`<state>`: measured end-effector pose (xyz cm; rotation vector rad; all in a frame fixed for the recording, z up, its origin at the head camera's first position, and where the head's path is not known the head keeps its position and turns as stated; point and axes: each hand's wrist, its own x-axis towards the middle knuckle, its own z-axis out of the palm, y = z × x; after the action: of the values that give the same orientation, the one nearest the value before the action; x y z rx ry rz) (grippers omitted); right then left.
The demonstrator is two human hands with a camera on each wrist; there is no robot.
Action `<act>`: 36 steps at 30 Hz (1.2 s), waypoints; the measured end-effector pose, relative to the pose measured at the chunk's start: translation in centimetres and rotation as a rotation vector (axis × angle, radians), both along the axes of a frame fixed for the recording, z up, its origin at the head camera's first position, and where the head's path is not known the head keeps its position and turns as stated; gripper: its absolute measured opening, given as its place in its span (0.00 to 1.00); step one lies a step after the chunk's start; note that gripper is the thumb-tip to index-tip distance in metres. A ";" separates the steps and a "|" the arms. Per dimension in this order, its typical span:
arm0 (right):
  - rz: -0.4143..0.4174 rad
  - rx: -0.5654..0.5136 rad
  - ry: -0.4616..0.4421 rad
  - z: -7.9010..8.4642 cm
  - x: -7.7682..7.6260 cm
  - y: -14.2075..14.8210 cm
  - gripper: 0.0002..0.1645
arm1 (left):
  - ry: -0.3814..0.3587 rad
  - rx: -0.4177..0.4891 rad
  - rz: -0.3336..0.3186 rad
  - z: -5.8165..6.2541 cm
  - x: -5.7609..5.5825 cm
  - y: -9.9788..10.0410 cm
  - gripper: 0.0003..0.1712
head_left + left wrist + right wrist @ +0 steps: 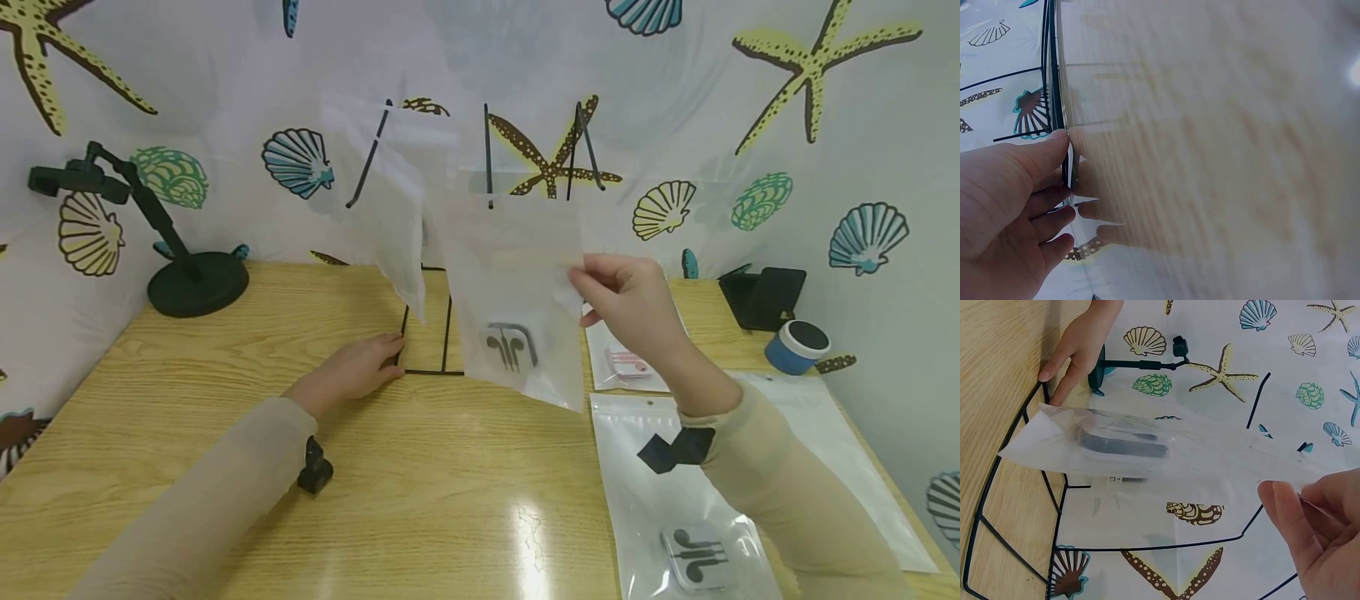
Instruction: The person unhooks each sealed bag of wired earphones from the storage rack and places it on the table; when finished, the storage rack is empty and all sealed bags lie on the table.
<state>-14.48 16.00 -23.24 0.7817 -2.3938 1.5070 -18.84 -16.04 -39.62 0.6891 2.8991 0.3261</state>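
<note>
My right hand (633,300) pinches the right edge of a clear-and-white plastic bag (517,275) with earphones (510,350) inside. The bag's top is at the middle hook of a black wire rack (447,333); whether it hangs on the hook cannot be told. Down at the tabletop, my left hand (356,371) holds the rack's front left corner, its thumb and fingers at the wire (1055,94). Another white bag (401,200) hangs from the left hook. In the right wrist view the earphone bag (1129,440) crosses in front of the rack's base.
To the right lie a bag with a pink item (628,364), another earphone bag (630,492) and a white bag (817,467). A black stand (765,296) and blue tub (797,354) are behind them. A dark lamp-like arm (197,283) stands back left on the wooden table (420,500).
</note>
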 end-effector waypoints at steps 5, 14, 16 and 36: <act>0.019 0.006 -0.002 0.0 0.3 0.1 0.11 | 0.005 -0.004 -0.005 -0.3 -0.2 -0.1 0.31; 0.040 -0.003 -0.023 0.2 0.5 0.7 0.11 | -0.012 -0.007 0.006 -0.2 -0.3 -0.1 0.31; 0.054 -0.011 -0.038 -0.2 0.3 1.0 0.11 | -0.016 -0.005 0.009 -0.2 -0.2 -0.1 0.31; 0.122 -0.143 -0.546 -5.5 0.3 4.3 0.19 | -0.066 -0.009 0.025 -0.1 -0.1 0.0 0.32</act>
<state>-14.18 20.34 -28.76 0.5425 -2.5892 2.1448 -18.95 -16.04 -39.71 0.6284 2.8475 0.3325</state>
